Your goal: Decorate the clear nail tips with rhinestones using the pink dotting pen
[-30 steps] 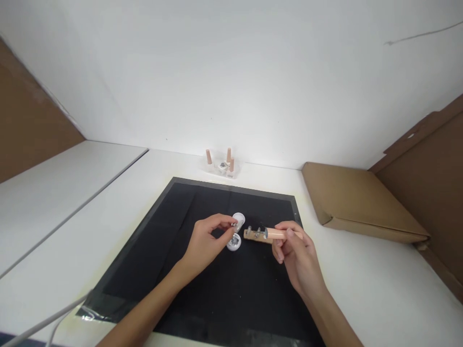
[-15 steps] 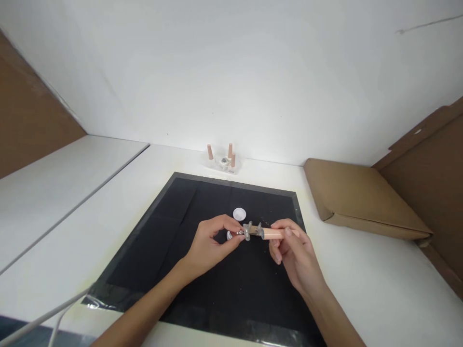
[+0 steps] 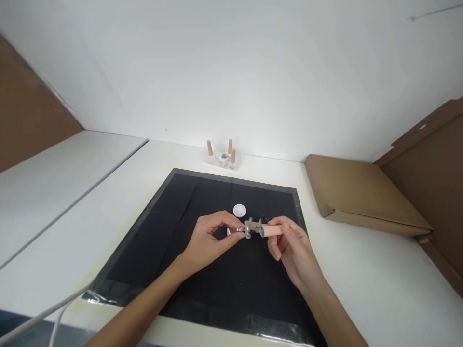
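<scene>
- Left hand (image 3: 210,238): thumb and forefinger pinching a small silvery bit (image 3: 240,230); its far detail too small to read.
- Right hand (image 3: 294,250): thumb and forefinger pinching a peach handle (image 3: 272,231), held roughly level, dark end towards the left hand.
- Between the two hands: greyish clear pieces (image 3: 248,228), one just beside the left fingertips, another near the handle's dark end. Cannot tell whether the silvery bit touches the nearer one.
- Behind these, also between the hands: a tan strip (image 3: 255,225), partly covered.
- Just past the left fingertips: a round white lid (image 3: 239,210) on the black mat (image 3: 217,284).
- Behind the left thumb and forefinger: a white pot (image 3: 228,232), mostly hidden.
- Under both hands: the mat, on a white table (image 3: 115,193).
- Well beyond the hands, by the wall (image 3: 231,72): a clear holder (image 3: 214,161), three peach caps (image 3: 210,147) standing up from it.
- Off beyond the right hand: a flat brown box (image 3: 361,193).
- Near side, left of the left forearm: pale cable (image 3: 50,307).
</scene>
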`<state>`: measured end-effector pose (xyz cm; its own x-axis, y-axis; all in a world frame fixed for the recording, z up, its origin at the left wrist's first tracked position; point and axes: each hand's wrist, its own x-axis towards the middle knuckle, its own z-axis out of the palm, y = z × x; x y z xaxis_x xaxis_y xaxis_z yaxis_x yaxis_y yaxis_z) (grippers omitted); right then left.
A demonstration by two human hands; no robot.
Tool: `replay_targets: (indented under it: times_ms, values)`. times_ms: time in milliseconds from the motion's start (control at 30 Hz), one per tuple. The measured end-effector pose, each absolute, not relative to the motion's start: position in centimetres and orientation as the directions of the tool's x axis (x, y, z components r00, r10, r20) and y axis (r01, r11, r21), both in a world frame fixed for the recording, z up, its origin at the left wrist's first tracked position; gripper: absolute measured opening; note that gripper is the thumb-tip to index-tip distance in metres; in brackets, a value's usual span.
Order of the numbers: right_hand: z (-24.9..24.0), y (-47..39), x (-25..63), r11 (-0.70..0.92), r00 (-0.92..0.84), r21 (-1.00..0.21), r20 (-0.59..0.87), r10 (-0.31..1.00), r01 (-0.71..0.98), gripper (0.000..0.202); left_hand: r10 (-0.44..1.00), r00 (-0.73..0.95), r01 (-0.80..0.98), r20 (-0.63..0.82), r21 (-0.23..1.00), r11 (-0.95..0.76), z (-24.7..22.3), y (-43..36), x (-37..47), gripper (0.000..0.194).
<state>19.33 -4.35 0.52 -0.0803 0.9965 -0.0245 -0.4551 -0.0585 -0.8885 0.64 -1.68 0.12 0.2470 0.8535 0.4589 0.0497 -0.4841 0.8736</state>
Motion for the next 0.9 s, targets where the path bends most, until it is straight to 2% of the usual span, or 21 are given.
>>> replay_targets:
  times_ms: [333, 567, 900]
  values:
    - [0.36, -4.38, 19.5, -0.071, -0.079, -0.895, -0.04, 0.996, -0.44, 0.027, 0.942, 0.122, -0.07, 0.313, 0.949, -0.306, 0.28, -0.92, -0.12, 0.009]
    - [0.31, -4.43, 19.45, -0.037, -0.073, -0.908, -0.007, 0.997, -0.417, 0.023, 0.931, 0.257, -0.077, 0.261, 0.965, -0.249, 0.35, -1.07, -0.18, 0.009]
    - [0.29, -4.7, 19.41, 0.028, -0.092, -0.931, 0.066, 0.994, -0.363, 0.018, 0.922, 0.318, -0.029, 0.221, 0.974, -0.224, 0.56, -1.48, 0.07, 0.01]
